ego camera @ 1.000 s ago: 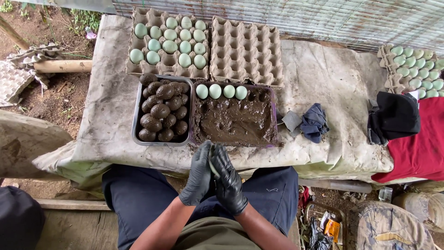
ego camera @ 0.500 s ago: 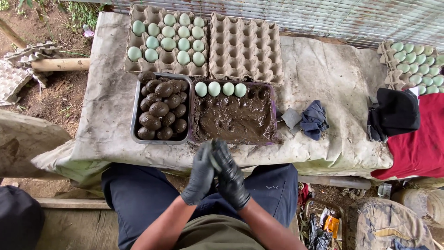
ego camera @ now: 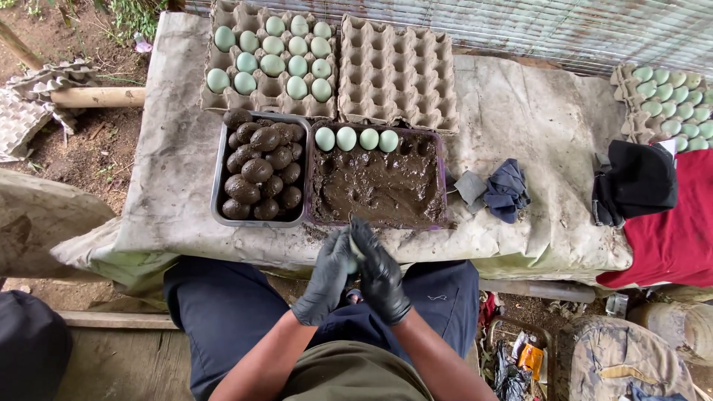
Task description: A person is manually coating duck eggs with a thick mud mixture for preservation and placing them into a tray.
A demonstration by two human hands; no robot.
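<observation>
At the lower centre, the left hand (ego camera: pixel 327 278) and right hand (ego camera: pixel 382 275), both in black rubbery gloves, press together with their grip cupped around a pale green egg (ego camera: pixel 355 252), barely showing; just above, a tray of wet brown mud (ego camera: pixel 379 186) holds four smooth eggs; left of it, a metal tray of lumpy mud-coated eggs (ego camera: pixel 260 167); farther up, pulpy cardboard egg cartons (ego camera: pixel 397 70) sit on the cloth-covered tabletop (ego camera: pixel 542 148).

Something pale peeks between the gloved left hand (ego camera: pixel 327 278) and right hand (ego camera: pixel 380 275), mostly covered; can't tell what. The egg tray (ego camera: pixel 653 104) at far right runs off the frame edge.
</observation>
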